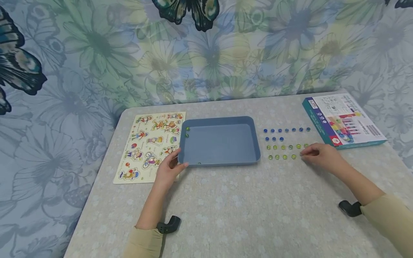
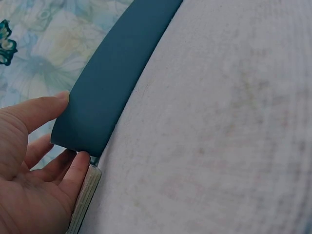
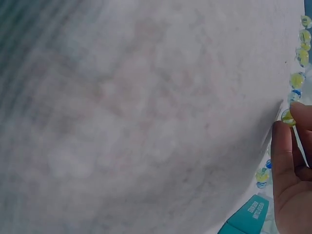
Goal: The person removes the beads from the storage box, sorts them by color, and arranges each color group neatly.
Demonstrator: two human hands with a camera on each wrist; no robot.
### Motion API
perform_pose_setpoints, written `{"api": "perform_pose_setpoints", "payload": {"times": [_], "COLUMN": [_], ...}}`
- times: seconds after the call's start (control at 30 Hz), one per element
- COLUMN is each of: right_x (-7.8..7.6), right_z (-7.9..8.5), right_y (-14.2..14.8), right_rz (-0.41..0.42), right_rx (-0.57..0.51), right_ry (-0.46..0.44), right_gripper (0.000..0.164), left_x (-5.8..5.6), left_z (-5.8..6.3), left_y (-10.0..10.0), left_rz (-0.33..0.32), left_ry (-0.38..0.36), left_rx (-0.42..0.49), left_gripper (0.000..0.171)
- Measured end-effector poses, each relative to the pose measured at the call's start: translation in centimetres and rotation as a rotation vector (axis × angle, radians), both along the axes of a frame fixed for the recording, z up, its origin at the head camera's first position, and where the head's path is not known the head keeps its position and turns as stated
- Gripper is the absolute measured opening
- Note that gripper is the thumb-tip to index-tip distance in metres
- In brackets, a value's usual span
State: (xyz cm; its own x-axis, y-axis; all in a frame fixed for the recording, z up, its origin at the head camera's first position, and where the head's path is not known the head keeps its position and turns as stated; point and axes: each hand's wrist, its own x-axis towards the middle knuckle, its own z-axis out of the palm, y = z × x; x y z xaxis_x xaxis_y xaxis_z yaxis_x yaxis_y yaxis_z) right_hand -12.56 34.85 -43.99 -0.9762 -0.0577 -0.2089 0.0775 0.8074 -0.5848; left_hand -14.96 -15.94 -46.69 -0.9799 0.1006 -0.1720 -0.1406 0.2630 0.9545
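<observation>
My left hand point(image 1: 167, 170) grips the near left corner of a blue-grey tray point(image 1: 222, 143), thumb on its near wall in the left wrist view. Inside the tray, two green marbles point(image 1: 187, 132) lie by the left wall, and another shows at the near edge. To the tray's right, blue marbles point(image 1: 280, 130) form two rows, with two rows of yellow-green marbles point(image 1: 285, 157) nearer me. At the right end of the nearest row, my right hand point(image 1: 322, 157) pinches a yellow-green marble point(image 3: 287, 117) between thumb and fingertips, low over the table.
A cream puzzle board point(image 1: 142, 143) with cartoon figures lies left of the tray, partly hidden behind it and my left hand. A flat teal and white box point(image 1: 351, 111) lies at the back right of the table point(image 1: 226, 208). Behind stands a floral curtain point(image 1: 213, 64).
</observation>
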Motion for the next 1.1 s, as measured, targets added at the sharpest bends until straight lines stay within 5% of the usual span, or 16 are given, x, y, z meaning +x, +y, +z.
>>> {"api": "perform_pose_setpoints", "payload": {"times": [0.4,0.8,1.1], "right_x": [-0.1,0.4,0.2], "right_z": [-0.3,0.2,2.4], "right_y": [-0.7,-1.0,-3.3], "right_rz": [0.003,0.029,0.004], "right_rx": [0.05,0.038,-0.04], "right_ry": [0.036,0.057,0.221], "right_gripper": [0.018,0.034,0.035], "left_x": [0.0,0.0,0.9], "left_z": [0.1,-0.3,2.6], "left_y": [0.1,-0.1,0.7], "left_rz": [0.001,0.003,-0.008], "left_ry": [0.006,-0.006,-0.035], "left_rx": [-0.013,-0.004,0.016], "left_gripper": [0.066,0.065,0.064]}}
